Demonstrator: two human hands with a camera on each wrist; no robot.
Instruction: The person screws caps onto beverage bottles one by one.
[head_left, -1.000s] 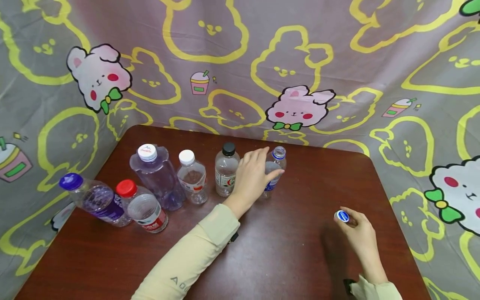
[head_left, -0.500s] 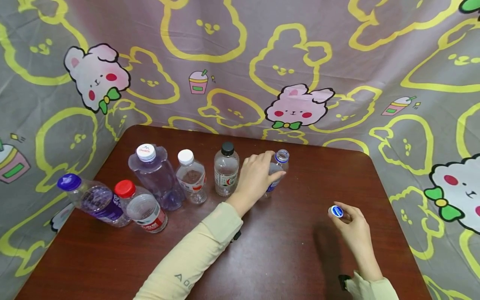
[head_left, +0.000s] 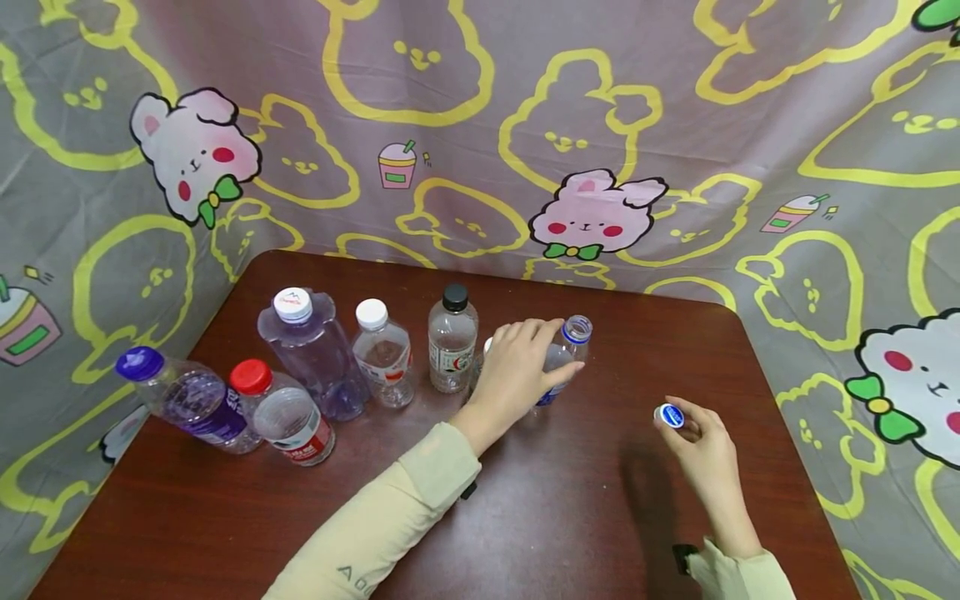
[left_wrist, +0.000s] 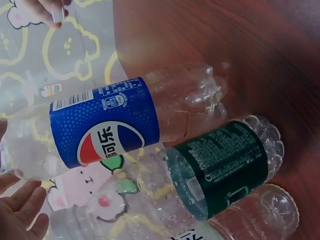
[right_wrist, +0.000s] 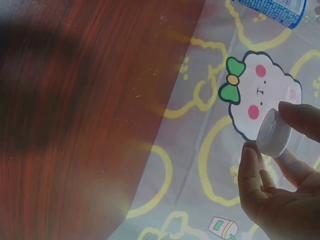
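Observation:
My left hand grips a clear plastic Pepsi bottle near its neck, fingers behind and thumb in front. The bottle's mouth is uncapped, with a blue ring below it. My right hand pinches a white bottle cap with a blue printed top between thumb and fingers, raised at the right. In the right wrist view the cap shows its white side. Beside the Pepsi bottle, in the left wrist view, stands a green-labelled bottle, mostly hidden by my left hand in the head view.
Several capped bottles stand to the left: a black-capped one, a white-capped one, a large purplish one, a red-capped one and a purple-capped one. Patterned cloth borders the brown table.
My left hand and the Pepsi bottle have shifted right and slightly nearer. A white cap now shows behind that hand. My right hand has moved slightly left and up with the bottle cap.

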